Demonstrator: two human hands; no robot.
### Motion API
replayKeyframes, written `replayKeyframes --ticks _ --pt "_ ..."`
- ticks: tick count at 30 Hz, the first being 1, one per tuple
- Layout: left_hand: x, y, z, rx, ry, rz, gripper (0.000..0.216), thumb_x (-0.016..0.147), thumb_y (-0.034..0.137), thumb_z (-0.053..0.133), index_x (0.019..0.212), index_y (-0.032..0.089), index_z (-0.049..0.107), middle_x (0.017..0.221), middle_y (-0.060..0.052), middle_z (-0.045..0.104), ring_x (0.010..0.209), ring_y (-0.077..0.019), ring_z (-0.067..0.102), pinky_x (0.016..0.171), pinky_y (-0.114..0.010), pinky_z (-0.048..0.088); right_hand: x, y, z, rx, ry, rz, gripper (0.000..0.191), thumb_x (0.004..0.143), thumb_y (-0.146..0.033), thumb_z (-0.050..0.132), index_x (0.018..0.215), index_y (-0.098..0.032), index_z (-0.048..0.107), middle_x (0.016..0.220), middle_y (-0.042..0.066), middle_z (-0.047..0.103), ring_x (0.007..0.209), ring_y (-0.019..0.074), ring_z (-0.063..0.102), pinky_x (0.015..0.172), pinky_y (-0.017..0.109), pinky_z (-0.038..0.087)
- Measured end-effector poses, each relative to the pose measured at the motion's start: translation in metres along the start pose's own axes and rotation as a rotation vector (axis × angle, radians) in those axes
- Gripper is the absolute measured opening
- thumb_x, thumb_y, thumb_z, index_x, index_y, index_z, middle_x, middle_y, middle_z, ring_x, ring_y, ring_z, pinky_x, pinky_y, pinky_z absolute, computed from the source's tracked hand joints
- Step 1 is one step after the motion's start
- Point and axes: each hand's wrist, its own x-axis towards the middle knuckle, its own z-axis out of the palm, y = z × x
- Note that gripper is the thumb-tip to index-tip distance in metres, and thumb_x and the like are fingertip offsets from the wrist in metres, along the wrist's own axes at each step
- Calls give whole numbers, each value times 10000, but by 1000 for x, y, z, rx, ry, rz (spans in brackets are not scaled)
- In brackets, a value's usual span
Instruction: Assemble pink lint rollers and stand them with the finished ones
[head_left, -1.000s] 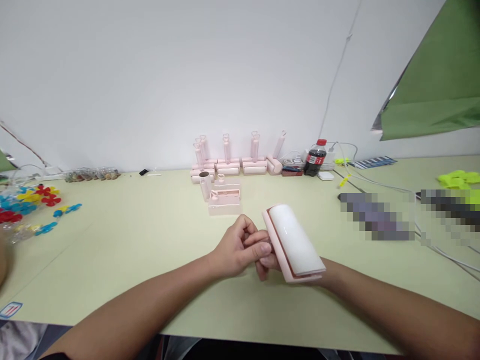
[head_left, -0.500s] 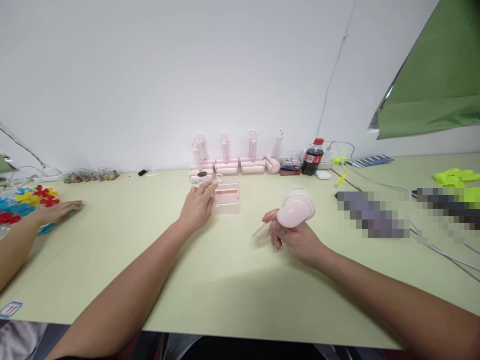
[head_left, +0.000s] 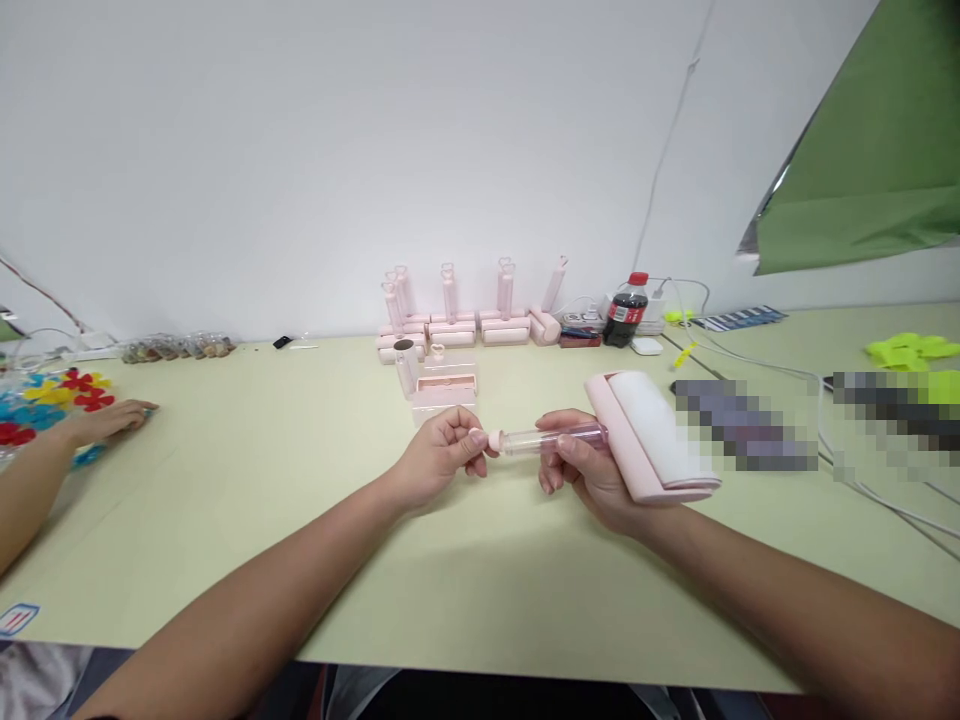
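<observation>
My right hand (head_left: 592,475) grips the clear pink handle (head_left: 547,439) of a pink lint roller (head_left: 652,435), whose white roll points to the right. My left hand (head_left: 439,458) pinches a small pink cap (head_left: 495,440) at the free end of that handle. Both hands hover just above the pale green table (head_left: 300,520), in front of a pink roller case (head_left: 444,392) and an upright pink tube (head_left: 406,366).
A row of finished pink rollers (head_left: 465,325) stands against the wall, beside a cola bottle (head_left: 627,312). White cables (head_left: 750,365) and yellow-green parts (head_left: 911,351) lie at right. At far left another person's hand (head_left: 105,420) rests by coloured plastic flowers (head_left: 52,400).
My left hand came back from the pink case at the rear to the handle's end with a pink cap. My right hand turned the roller so its white roll shows.
</observation>
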Motion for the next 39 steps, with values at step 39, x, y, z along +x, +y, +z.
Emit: replayKeyframes --ticks 39 --pt "-14 -8 12 -104 -427 -248 439 845 564 585 707 150 540 375 87 394 326 -47 257 364 -195 199 -17 7 -8 -245 -305 57 261 884 -376 636 1058 -189 686 730 28 648 614 125 578 584 263 472"
